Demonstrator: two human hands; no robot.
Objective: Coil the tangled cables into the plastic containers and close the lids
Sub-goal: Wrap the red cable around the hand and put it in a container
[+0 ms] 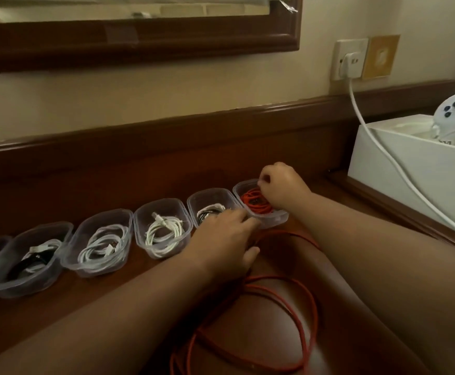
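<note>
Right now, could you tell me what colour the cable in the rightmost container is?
Orange-red cable, clearest in the head view.

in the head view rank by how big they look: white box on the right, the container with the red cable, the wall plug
1. white box
2. container with the red cable, though it sits at a similar depth, so this seems fair
3. wall plug, farther back, so its true size is unsure

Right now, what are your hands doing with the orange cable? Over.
Right hand tucking orange cable into end container. Left hand steadying its rim. Long loops left on desk. No lids visible.
</note>
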